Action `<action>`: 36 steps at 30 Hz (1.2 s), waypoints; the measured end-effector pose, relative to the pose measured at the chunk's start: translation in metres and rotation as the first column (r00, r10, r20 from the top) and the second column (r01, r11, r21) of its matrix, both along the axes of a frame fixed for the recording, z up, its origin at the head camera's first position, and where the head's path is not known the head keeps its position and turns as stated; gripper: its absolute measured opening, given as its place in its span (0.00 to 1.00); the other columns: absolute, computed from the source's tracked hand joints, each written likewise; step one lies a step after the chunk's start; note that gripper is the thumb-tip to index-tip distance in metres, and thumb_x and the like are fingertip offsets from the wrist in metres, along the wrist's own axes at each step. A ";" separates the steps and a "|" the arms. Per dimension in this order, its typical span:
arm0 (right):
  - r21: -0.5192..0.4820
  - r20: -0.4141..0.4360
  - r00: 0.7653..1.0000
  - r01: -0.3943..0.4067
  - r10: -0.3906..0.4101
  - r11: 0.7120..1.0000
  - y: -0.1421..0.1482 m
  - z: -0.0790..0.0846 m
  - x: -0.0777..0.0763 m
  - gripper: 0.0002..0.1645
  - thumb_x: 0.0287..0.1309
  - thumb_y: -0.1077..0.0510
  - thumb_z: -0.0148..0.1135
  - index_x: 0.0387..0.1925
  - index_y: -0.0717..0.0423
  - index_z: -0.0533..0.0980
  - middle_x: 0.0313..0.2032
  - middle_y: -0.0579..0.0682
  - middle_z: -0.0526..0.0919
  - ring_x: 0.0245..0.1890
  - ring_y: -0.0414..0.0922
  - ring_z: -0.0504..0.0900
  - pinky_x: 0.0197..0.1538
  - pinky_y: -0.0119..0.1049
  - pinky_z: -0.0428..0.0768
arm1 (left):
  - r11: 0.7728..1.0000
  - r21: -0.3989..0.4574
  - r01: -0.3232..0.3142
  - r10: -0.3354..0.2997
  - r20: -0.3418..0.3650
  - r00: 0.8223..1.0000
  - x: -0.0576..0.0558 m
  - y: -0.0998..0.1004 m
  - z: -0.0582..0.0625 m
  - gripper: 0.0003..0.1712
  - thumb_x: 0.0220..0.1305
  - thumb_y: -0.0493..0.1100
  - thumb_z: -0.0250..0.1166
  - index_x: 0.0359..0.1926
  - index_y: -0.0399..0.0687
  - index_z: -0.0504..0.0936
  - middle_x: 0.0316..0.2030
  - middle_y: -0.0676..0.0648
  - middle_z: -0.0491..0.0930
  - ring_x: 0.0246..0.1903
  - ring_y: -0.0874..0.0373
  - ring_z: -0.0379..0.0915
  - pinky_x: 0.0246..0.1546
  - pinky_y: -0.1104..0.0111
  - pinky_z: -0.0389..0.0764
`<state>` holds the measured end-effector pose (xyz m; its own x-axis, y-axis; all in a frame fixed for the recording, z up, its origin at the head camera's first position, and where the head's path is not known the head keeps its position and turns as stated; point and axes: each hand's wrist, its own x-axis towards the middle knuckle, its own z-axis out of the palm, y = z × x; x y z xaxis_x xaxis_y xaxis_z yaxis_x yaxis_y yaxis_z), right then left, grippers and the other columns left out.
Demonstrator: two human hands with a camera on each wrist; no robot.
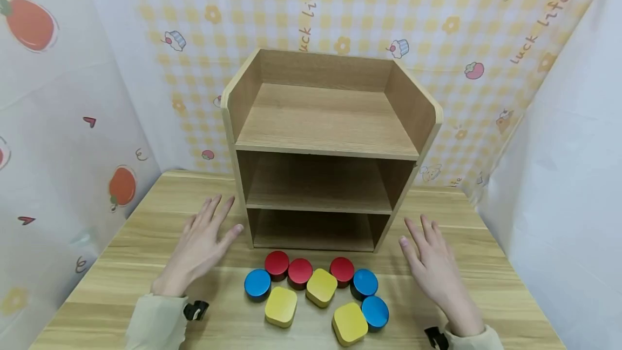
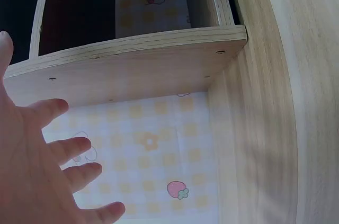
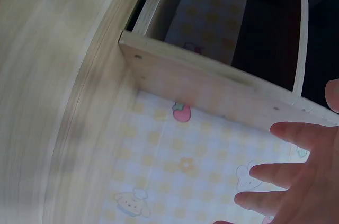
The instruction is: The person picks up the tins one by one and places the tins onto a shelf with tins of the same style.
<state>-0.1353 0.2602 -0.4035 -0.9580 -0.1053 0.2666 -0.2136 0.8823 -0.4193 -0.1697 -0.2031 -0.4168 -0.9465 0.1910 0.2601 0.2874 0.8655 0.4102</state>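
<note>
The wooden shelf [image 1: 318,150] stands upright on the table [image 1: 107,280], between the two hands and somewhat farther from the person. The left hand [image 1: 198,246] is beside its left side, and the right hand [image 1: 431,266] is near its right side. Both hands are released: the fingers are spread, and neither hand grasps anything. From the head view I cannot say surely whether the hands touch the table or are held slightly above it.

In front of the shelf, also between the hands, nine small pieces lie in a loose group. Three red round pieces [image 1: 277,263] are closest to the shelf. Of the three blue round pieces [image 1: 257,283], one lies on the left hand's side and two on the right hand's side. Three yellow rounded-square pieces [image 1: 281,305] lie among them and nearer to the person. All pieces are apart from both hands.
</note>
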 end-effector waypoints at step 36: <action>0.007 -0.038 0.972 -0.230 0.230 0.973 -0.019 -0.023 0.035 0.39 0.65 0.52 0.63 0.73 0.52 0.59 0.71 0.60 0.59 0.66 0.63 0.62 0.58 0.65 0.69 | 0.905 0.414 0.098 -0.044 -0.137 0.990 -0.014 0.017 0.013 0.34 0.74 0.52 0.53 0.75 0.48 0.56 0.73 0.41 0.54 0.68 0.41 0.53 0.61 0.39 0.61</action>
<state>-0.1003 0.2411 -0.4263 -0.8972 -0.3223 0.3018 -0.4266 0.8090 -0.4043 -0.1834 -0.1856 -0.4041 -0.8904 0.1048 0.4430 0.4127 0.5968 0.6881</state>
